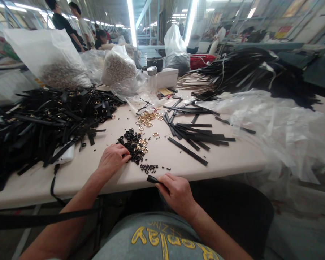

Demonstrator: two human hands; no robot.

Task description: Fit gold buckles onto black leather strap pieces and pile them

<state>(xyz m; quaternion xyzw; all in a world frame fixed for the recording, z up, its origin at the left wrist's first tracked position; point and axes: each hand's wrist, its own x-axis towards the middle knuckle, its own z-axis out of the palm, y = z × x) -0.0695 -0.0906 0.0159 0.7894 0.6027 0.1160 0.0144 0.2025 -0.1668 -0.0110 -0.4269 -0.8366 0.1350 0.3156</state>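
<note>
My right hand (pixel 177 189) is closed round a black strap (pixel 152 179), whose end sticks out to the left over the table's front edge. At the pile of small black loops (pixel 132 139), my left hand (pixel 115 158) has its thumb and fingers pinched together; whatever lies between them is hidden. Gold buckles (pixel 148 118) lie behind the loops, with a few more mixed in along their right side. Tiny black pieces (pixel 148 168) are scattered between my two hands. Loose black straps (pixel 195 135) are spread out on the right.
A large heap of black straps with buckles (pixel 43 119) covers the table's left side. Filled plastic bags (pixel 119 66), a clear jar (pixel 152 80) and a white box (pixel 168 77) stand at the back. Plastic sheeting (pixel 287 130) drapes over the right. People (pixel 66 27) stand beyond.
</note>
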